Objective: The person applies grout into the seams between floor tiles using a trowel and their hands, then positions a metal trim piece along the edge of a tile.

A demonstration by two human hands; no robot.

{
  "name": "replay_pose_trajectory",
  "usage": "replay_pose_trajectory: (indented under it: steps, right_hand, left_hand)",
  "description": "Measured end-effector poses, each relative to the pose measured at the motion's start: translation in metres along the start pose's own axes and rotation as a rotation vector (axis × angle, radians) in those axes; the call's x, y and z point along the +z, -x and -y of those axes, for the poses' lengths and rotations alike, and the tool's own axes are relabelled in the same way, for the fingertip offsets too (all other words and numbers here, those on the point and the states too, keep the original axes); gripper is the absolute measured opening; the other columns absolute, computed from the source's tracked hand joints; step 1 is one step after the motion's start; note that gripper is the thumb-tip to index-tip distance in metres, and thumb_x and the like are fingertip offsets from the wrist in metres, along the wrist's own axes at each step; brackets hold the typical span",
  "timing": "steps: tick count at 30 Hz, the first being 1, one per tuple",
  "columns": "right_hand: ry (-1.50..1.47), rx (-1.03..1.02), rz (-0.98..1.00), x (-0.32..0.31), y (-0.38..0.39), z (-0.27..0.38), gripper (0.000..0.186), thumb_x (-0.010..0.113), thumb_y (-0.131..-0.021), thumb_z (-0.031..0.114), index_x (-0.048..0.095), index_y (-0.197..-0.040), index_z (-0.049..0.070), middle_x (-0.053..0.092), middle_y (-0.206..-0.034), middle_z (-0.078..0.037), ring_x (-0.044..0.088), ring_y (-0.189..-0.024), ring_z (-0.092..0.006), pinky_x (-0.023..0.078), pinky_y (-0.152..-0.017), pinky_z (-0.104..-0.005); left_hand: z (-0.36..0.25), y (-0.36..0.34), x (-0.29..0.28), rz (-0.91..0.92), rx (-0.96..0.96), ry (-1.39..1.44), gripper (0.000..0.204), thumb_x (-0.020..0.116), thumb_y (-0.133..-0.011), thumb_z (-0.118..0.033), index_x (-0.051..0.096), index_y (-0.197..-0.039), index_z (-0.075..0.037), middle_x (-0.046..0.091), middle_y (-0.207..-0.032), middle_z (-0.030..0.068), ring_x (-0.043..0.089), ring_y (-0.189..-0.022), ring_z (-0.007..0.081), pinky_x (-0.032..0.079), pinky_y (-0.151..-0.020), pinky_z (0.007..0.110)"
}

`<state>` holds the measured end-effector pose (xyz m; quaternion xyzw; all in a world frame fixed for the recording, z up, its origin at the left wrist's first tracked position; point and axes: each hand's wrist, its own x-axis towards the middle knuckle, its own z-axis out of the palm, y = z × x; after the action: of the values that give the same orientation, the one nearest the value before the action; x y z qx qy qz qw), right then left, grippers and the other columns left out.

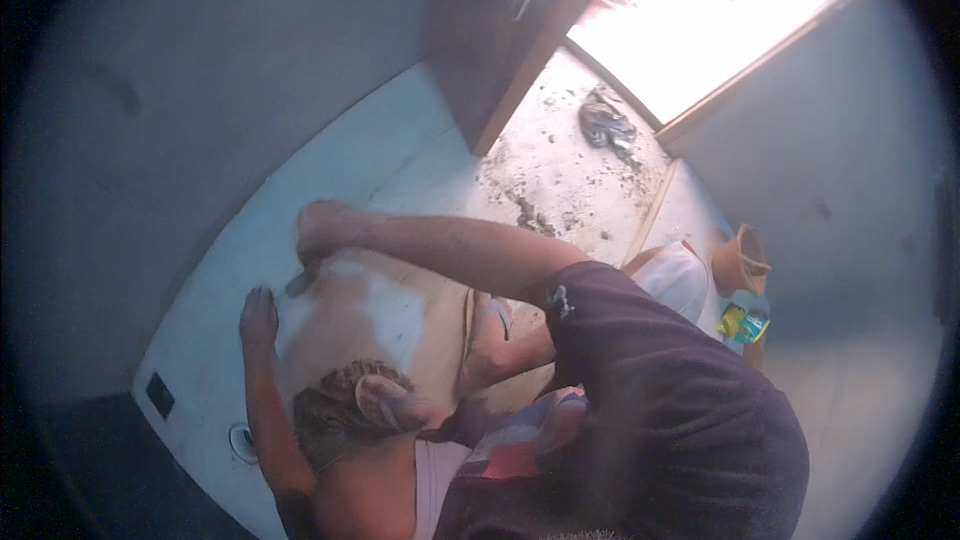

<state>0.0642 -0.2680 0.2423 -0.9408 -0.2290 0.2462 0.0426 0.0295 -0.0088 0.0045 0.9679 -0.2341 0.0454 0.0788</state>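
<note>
A dark-bladed hand tool (298,283), apparently a scraper or trowel, meets the top-left edge of a tan and white bare patch (385,315) on a pale blue wall (330,165), left of the frame's centre. The right hand (320,227) is closed in a fist around the tool's handle, its bare forearm running in from a dark shirt sleeve (610,310) at four o'clock.

At seven o'clock from the tool, just beside the patch, the left hand (258,317) lies flat on the blue paint, fingers together and holding nothing. Its forearm rises from the lower edge.

At six o'clock from the patch, a person's head of short dark hair (330,415) shows between the two arms. A bare foot (490,325) stands at the patch's three o'clock.

Farther out, at one o'clock, a debris-strewn floor (560,180) leads past a pair of sandals (606,126) to a sunlit doorway (700,10), beside a dark wooden door (500,30). At three o'clock stand a white sack (680,278), an orange-brown pot (740,260) and a yellow-green packet (745,325).
</note>
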Motion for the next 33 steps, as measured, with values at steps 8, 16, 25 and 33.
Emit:
replay_pose_trajectory:
  steps: [8,16,25,33]
  right_hand:
    - [0.268,-0.234,0.111,-0.005,-0.039,0.010,0.030,0.059,-0.082,0.048,0.069,-0.102,0.028,0.069,-0.097,-0.004,0.065,-0.086,-0.0272,0.052,-0.077,-0.0386]
    - [0.343,-0.212,0.184,-0.041,-0.091,0.037,0.035,0.066,-0.077,0.045,0.069,-0.089,0.012,0.062,-0.065,-0.007,0.060,-0.057,-0.0181,0.051,-0.055,-0.0369]
    - [0.746,-0.515,-0.016,-0.052,-0.150,0.044,0.039,0.070,-0.070,0.043,0.069,-0.081,0.006,0.060,-0.057,-0.008,0.058,-0.052,-0.0200,0.049,-0.050,-0.0368]
    - [0.554,-0.507,0.078,-0.056,-0.145,0.047,0.028,0.067,-0.073,0.035,0.069,-0.083,0.009,0.064,-0.066,-0.009,0.062,-0.058,-0.0249,0.051,-0.054,-0.0376]
  left_hand:
    - [0.021,0.006,0.021,0.063,0.033,0.003,0.030,0.054,-0.083,-0.019,0.058,-0.109,-0.005,0.058,-0.117,0.0153,0.056,-0.109,0.0297,0.048,-0.090,0.041]
    - [0.035,-0.004,0.009,0.020,-0.002,0.022,0.041,0.060,-0.076,-0.013,0.054,-0.115,-0.006,0.054,-0.119,0.0145,0.054,-0.109,0.0315,0.050,-0.085,0.042]
    - [0.035,-0.006,0.024,-0.178,0.006,0.101,0.029,0.056,-0.077,-0.011,0.057,-0.106,-0.007,0.056,-0.111,0.0126,0.056,-0.106,0.0295,0.050,-0.086,0.040]
    - [0.034,-0.002,0.023,-0.172,-0.033,0.137,0.023,0.049,-0.080,-0.010,0.055,-0.102,-0.005,0.056,-0.098,0.0168,0.058,-0.092,0.0358,0.049,-0.083,0.046]
